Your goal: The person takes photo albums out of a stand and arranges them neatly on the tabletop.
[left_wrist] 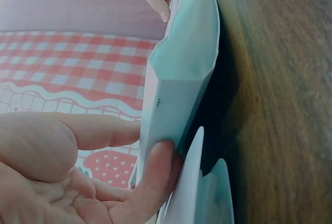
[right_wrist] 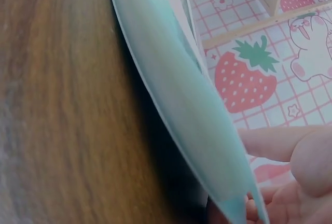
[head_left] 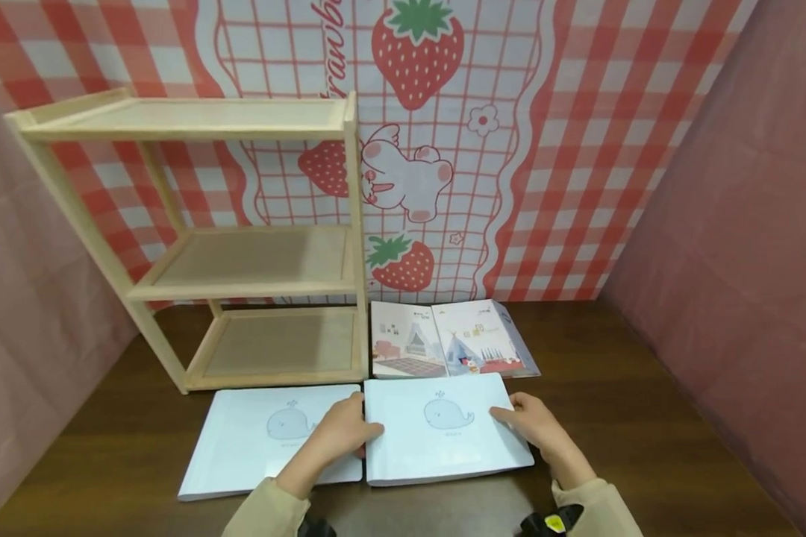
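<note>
A pale blue book with a whale on its cover [head_left: 436, 455] lies nearly flat in front of me, slightly lifted from the table in both wrist views. My left hand [head_left: 340, 430] grips its left edge, the spine side, with the thumb on the cover and fingers against the spine [left_wrist: 179, 99]. At the right edge my right hand [head_left: 536, 425] pinches the same book, thumb on top and fingers mostly hidden beneath. A second, matching whale book [head_left: 242, 432] lies flat on the table to the left, partly covered by my left hand and forearm.
A three-tier wooden shelf [head_left: 242, 291] stands at the back left with bare tiers. Beside it, an open picture book [head_left: 410, 358] lies behind the held book. A checked strawberry cloth [head_left: 551, 149] hangs behind, and pink cloth [head_left: 732, 261] bounds the brown table [head_left: 658, 432].
</note>
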{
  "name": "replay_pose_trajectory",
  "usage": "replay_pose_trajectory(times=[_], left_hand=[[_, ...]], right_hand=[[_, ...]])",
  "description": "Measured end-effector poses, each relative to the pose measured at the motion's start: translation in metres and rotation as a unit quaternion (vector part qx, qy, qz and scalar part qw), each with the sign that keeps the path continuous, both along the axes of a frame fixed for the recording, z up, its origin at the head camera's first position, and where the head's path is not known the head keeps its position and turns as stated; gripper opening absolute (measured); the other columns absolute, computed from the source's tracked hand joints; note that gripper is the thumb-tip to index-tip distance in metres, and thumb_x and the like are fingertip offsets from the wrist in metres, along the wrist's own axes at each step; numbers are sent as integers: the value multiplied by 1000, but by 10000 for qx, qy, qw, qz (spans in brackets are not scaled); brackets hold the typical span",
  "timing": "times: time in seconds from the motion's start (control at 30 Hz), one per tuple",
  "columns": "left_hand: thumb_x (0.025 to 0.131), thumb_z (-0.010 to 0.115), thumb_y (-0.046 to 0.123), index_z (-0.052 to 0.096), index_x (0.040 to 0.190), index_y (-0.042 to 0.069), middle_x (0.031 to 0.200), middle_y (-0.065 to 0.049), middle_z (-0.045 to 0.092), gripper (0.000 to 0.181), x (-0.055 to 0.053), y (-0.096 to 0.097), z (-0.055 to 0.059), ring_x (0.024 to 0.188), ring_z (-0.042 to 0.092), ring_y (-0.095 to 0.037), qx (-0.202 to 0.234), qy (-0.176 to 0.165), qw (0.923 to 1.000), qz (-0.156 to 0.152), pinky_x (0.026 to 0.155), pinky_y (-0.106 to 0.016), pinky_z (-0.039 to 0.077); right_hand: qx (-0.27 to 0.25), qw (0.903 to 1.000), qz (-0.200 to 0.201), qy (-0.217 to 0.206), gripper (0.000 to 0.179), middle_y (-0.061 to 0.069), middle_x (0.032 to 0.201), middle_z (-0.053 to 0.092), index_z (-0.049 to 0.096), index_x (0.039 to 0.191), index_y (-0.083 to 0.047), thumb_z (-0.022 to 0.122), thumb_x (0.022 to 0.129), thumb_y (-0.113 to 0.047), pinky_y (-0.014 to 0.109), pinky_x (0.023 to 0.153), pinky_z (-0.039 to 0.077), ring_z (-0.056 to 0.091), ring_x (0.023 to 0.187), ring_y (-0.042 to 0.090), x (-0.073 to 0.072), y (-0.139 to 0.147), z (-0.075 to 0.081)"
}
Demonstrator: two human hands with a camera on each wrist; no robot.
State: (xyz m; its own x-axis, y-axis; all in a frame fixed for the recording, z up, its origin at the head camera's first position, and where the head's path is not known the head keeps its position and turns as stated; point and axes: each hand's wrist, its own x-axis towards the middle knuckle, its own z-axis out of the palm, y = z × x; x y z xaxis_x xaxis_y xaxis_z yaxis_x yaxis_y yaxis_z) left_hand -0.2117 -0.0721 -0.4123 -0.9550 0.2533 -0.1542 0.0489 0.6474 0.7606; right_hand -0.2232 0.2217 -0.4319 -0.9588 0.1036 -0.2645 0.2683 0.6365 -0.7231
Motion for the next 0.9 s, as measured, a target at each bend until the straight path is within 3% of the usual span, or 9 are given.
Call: replay_pose_trajectory(times=[0.23,0.43,0.57,0.67,0.8,0.9], left_hand=[[72,58,10,46,89,-4,71,-12,51,25,3,2,-6,41,52,-17,125,-106,9999,32,43,-27,42],[71,58,11,46,89,-3,71,-12,51,26,2,0,-9,39,52,-17,78,-86,9999,53,43,-27,42],[71,58,12,46,89,-4,71,-13,52,27,0,-2,-10,38,51,-16,20,-61,10000,65,43,-27,42],[70,59,11,39,107,-11,76,-20,55,48,-1,-2,-12,37,50,-16,13,-28,9998,179,43,-27,42],[69,61,11,20,126,-12,86,-29,55,74,-2,-3,-14,35,49,-16,-8,-27,9995,317,44,-27,41],[69,60,11,21,125,-12,85,-28,55,72,-1,-3,-14,34,49,-16,-46,-25,9996,266,44,-27,41]], right_hand=[[301,9995,25,92,35,6,74,48,51,83,-2,60,76,-35,27,53,33,42,66,18,4,0,-5],[704,9974,43,174,45,8,83,56,56,90,1,62,73,-40,27,54,38,47,68,17,7,-2,0],[758,9969,-60,198,49,11,85,55,51,96,3,63,72,-39,29,55,40,49,69,19,8,-6,1],[916,9953,-39,303,46,11,80,52,47,93,2,64,72,-36,30,56,39,48,68,20,7,-9,1],[1179,9917,60,501,42,11,79,50,47,88,2,64,72,-32,33,60,38,45,70,22,5,-13,-1],[1206,9912,40,549,40,13,81,48,48,87,3,65,72,-31,33,62,36,43,74,23,5,-14,-3]])
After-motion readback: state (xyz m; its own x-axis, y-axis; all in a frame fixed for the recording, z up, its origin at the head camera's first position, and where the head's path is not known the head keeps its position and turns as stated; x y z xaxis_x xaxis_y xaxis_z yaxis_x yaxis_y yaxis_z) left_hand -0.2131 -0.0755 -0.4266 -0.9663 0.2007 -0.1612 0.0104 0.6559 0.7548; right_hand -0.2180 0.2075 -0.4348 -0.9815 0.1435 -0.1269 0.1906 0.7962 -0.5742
